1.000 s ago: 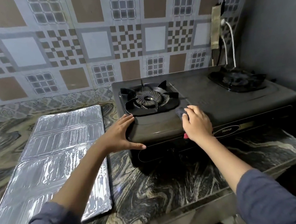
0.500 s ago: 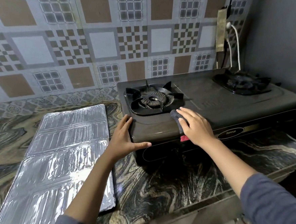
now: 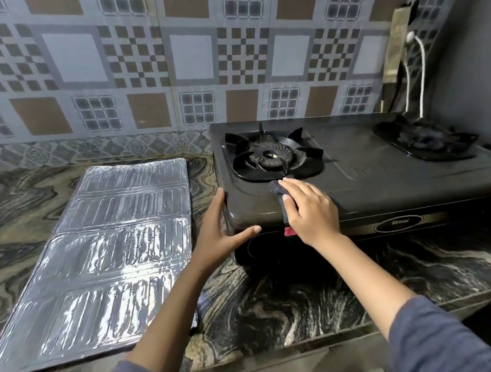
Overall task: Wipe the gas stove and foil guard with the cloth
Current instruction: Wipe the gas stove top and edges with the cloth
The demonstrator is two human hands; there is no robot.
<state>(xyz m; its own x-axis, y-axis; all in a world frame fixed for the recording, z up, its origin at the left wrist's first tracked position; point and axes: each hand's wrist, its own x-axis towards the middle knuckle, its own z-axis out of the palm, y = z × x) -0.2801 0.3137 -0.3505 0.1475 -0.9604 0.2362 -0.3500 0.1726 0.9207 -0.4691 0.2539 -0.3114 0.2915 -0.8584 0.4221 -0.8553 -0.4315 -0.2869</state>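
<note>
A black two-burner gas stove (image 3: 383, 182) stands on the marble counter at the right. My right hand (image 3: 310, 210) presses a dark grey cloth (image 3: 276, 188) onto the stove top just in front of the left burner (image 3: 271, 156); a red bit of the cloth shows under my palm at the stove's front edge. My left hand (image 3: 218, 231) grips the stove's front left corner, thumb along the front face. The silver foil guard (image 3: 109, 253) lies flat on the counter to the left of the stove, touched by neither hand.
The right burner (image 3: 424, 141) sits at the stove's far right. A white cable (image 3: 421, 77) and a socket strip hang on the tiled wall behind it. A dark wall closes off the right side. The counter's front edge (image 3: 280, 366) runs below my forearms.
My right hand has slid the cloth leftward and forward along the stove top, toward the left burner. My left hand has stayed on the stove's corner. The view has shifted left and down.
</note>
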